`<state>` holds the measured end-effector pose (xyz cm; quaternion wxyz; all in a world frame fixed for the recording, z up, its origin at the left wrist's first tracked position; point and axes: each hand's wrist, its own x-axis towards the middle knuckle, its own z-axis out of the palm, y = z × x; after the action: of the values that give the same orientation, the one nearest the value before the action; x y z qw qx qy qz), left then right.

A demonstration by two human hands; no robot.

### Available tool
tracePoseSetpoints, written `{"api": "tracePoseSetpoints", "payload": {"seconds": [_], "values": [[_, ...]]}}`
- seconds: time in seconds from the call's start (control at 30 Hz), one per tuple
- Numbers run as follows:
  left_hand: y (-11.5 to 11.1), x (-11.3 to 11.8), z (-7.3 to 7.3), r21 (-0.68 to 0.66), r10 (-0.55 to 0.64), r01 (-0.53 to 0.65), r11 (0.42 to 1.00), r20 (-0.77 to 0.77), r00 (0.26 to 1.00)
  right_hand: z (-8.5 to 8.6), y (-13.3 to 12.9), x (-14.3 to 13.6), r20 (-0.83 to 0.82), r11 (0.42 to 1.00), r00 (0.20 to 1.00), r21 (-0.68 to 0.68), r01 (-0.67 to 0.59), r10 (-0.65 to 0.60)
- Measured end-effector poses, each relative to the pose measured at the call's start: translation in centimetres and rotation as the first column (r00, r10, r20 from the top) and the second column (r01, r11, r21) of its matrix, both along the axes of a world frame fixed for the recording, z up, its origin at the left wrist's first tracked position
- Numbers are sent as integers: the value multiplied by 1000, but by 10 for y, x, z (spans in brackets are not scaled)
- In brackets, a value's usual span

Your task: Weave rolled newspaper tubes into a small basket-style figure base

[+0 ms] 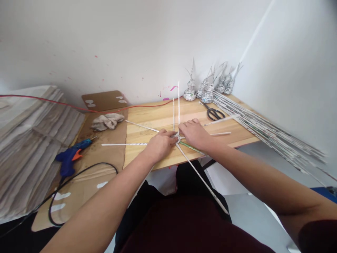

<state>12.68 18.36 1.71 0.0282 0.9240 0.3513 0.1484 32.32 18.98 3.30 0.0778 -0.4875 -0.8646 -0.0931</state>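
Note:
Several rolled-paper sticks cross at a small woven centre (178,138) and spread out like spokes over the wooden table. My left hand (162,143) grips the left side of this centre, fingers closed on the paper sticks. From the right, my right hand (194,133) pinches the sticks at the upper side of the same centre. One long paper stick (201,178) runs from the centre over the table's front edge towards my lap. A greenish stick (191,147) passes beneath my right wrist. My fingers partly cover the weave.
Black scissors (215,114) and a bundle of paper sticks (263,126) lie right. Woven paper gourd shapes (190,92) stand by the wall. On the left are a blue glue gun (68,158) with a cord, a cloth (107,121) and a tall paper stack (28,151).

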Motion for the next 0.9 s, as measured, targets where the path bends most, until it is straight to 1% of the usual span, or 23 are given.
{"api": "tracePoseSetpoints", "payload": {"seconds": [0.1, 0.17, 0.23, 0.4, 0.47, 0.63, 0.9], "values": [[-1, 0, 1, -3, -2, 2, 1000, 5, 1000, -1, -4, 0, -34, 998, 999, -68, 16, -18], [-1, 1, 2, -4, -5, 5, 1000, -1, 1000, 1, -7, 0, -44, 993, 998, -111, 39, -44], [-1, 1, 3, 3, -13, 13, 1000, -13, 1000, 5, -9, -1, -27, 991, 998, -125, 46, -49], [-2, 3, 4, 27, -26, 26, 999, -11, 1000, 15, -11, -8, 26, 990, 999, -142, -18, 22], [-3, 3, 4, 28, -30, 30, 999, -13, 999, 17, -12, -10, 33, 986, 999, -166, -13, 19], [-4, 3, 4, 9, -18, 18, 1000, -31, 999, 17, -13, -9, -30, 974, 994, -203, 99, -107], [-4, 4, 9, -10, -32, 31, 999, -76, 997, 17, -12, -11, -73, 962, 978, -210, 175, -194]]}}
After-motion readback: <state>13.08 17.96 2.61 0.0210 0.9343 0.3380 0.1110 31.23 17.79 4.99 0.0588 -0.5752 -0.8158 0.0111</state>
